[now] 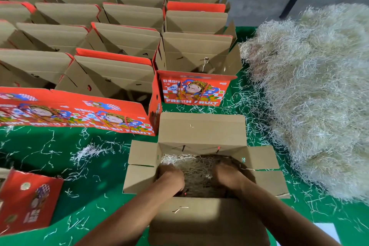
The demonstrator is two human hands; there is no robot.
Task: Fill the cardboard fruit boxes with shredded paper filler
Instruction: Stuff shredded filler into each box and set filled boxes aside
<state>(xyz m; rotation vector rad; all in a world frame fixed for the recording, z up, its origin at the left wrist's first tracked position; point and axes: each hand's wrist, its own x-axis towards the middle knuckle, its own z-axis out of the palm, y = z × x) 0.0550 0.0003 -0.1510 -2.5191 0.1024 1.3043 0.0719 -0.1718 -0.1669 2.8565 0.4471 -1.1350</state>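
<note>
- Here, in the head view, an open cardboard box sits on the green table right in front of the person, its four flaps folded outward.
- Inside it lies a layer of shredded paper filler, pale at the far left and shadowed elsewhere.
- Both hands reach down into the box: the left hand rests on the filler near the left wall, the right hand on it near the right.
- Their fingers are buried or blurred, so I cannot tell whether they are spread flat or gripping strands.
- A big heap of loose filler lies on the table to the right, near the box.
- Rows of open red printed fruit boxes stand behind, the nearest reading "FRESH FRUIT".
- Stray strands are scattered over the table.
</note>
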